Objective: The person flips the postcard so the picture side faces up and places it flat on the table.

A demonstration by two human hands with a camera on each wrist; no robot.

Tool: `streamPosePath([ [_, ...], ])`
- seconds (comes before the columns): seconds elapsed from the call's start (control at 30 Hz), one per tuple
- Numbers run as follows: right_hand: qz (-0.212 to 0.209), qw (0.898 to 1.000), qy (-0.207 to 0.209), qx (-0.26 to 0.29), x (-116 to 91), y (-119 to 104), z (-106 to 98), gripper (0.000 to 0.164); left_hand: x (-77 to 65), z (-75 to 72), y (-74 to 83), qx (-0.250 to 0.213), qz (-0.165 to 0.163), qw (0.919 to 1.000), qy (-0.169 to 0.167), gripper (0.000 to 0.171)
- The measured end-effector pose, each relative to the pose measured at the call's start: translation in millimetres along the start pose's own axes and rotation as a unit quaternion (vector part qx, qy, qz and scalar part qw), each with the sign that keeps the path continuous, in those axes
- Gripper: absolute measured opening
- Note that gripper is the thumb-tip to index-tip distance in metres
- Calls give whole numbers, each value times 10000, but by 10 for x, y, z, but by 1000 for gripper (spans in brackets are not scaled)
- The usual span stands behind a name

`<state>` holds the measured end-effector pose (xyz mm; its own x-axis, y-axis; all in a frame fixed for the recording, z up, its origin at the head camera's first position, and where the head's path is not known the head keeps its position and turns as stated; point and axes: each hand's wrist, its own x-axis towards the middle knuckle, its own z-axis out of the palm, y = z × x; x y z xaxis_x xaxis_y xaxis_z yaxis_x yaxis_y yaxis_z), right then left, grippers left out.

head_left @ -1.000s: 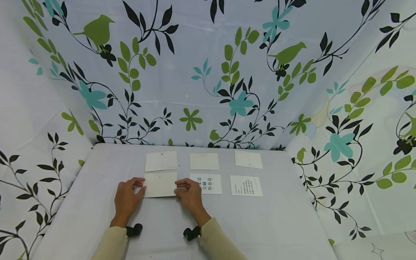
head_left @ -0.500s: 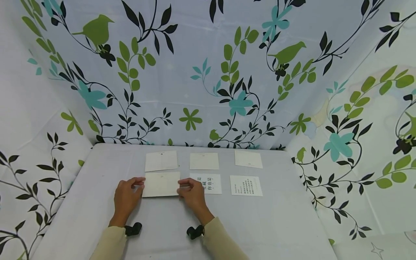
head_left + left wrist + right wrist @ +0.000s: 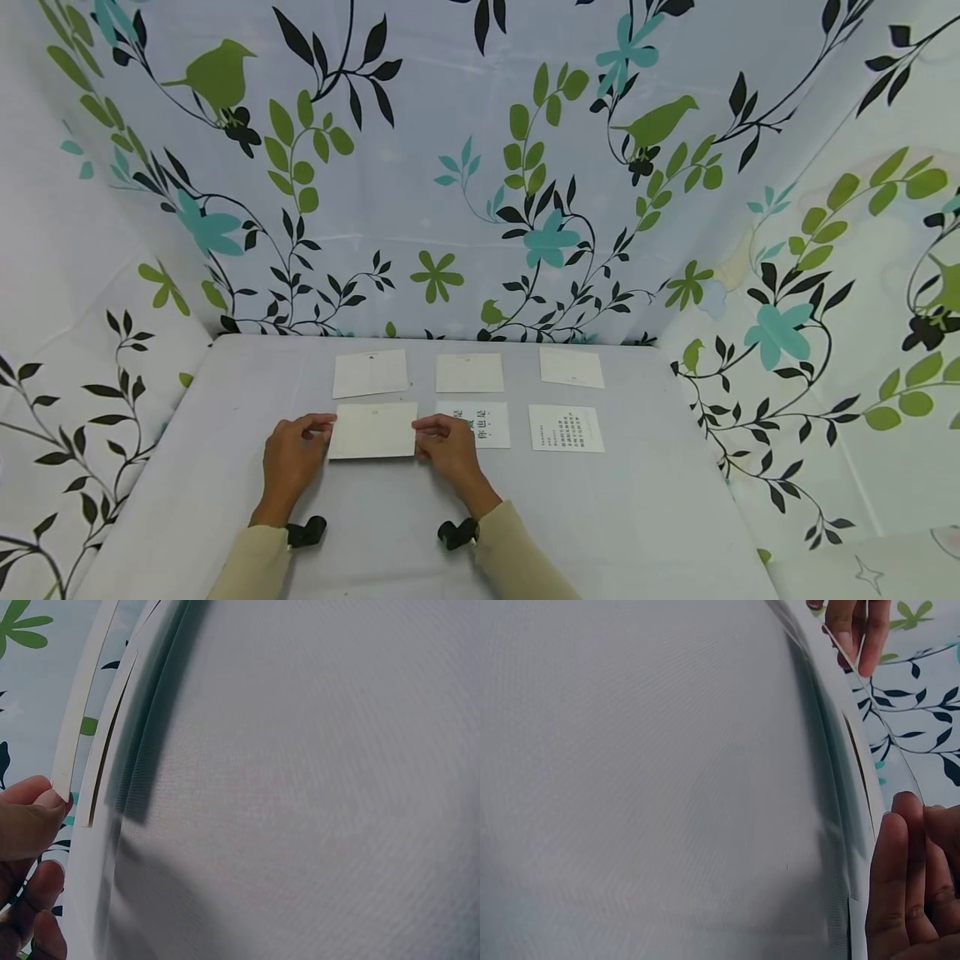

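Observation:
A blank cream card (image 3: 373, 432) is held level between both hands at the front left of the group of cards. My left hand (image 3: 291, 460) pinches its left edge between thumb and fingers; the left wrist view shows that grip on the card (image 3: 79, 712) above the table. At the opposite edge, my right hand (image 3: 450, 454) pinches the card. The right wrist view shows the card as a thin line, with the right hand (image 3: 915, 885) near and the left hand (image 3: 855, 634) beyond. A card printed with large characters (image 3: 491, 425) is partly hidden behind the right hand.
Three blank cards lie along the back: left (image 3: 370, 372), middle (image 3: 469, 372) and right (image 3: 572, 367). A card with small printed text (image 3: 566, 428) lies at the front right. White cloth covers the table (image 3: 637, 517); a leaf-patterned curtain (image 3: 480, 208) rises behind it.
The held card has come up off the table and looks larger, with a gap now between it and the card behind. My right hand has shifted right; the left hand has barely moved.

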<state>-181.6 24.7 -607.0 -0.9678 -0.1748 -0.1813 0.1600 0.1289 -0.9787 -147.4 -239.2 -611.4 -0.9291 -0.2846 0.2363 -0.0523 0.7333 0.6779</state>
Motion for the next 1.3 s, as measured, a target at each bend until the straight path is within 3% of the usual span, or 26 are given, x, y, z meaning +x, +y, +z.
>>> streamPosePath([
  [0.63, 1, 10000, -54, 24, 19, 43, -44, 21, -24, -21, 46, -16, -51, 10000, -45, 17],
  [1.3, -299, 9995, 42, -136, -13, 32, -48, 13, -14, 5, 1, -137, 460, 9983, 316, 16],
])
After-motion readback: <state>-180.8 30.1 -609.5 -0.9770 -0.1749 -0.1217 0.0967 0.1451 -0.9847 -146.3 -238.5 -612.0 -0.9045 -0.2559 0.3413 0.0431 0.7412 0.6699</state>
